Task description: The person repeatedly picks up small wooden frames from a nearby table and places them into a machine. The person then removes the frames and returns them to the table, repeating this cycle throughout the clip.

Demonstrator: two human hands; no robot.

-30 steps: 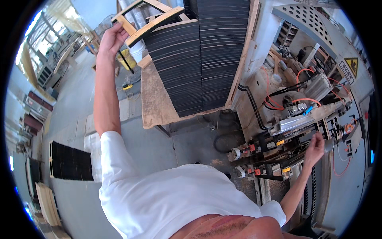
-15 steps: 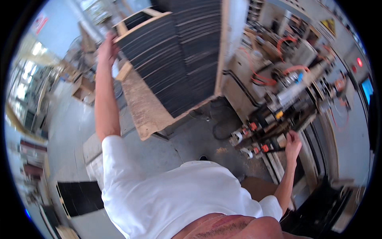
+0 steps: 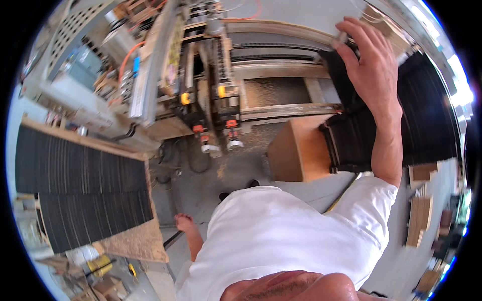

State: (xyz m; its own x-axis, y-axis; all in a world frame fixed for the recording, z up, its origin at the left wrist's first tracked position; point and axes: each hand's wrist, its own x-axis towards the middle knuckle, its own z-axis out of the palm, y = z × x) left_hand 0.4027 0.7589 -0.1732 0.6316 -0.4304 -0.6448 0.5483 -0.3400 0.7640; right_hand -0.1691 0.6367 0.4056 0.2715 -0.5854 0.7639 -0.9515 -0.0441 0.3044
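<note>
My right hand (image 3: 370,62) is stretched forward at the upper right, fingers and thumb apart. It is above the end of a machine frame, beside a black panel (image 3: 337,75); contact is hard to judge. Under my right forearm lies a stack of black sheet-like pieces (image 3: 351,143). A brown box-shaped block (image 3: 291,150) stands at the stack's left end. My left hand (image 3: 184,221) hangs low beside my body, small in view, its fingers foreshortened. Nearest to it is the edge of a particle-board table (image 3: 135,242) bearing stacked black strips (image 3: 95,215).
The machine's rails (image 3: 281,70) run across the top. Two clamp-like heads with orange and yellow parts (image 3: 231,125) stick out toward me. Hoses (image 3: 193,160) and sawdust lie on the grey floor. Cardboard boxes (image 3: 108,287) stand at the lower left, wooden pieces (image 3: 419,220) at the right.
My view has swung right; the strip-laden table is now at the left and the machine ahead. My left hand has dropped from the stack to my side. My right hand has moved to the black panels.
</note>
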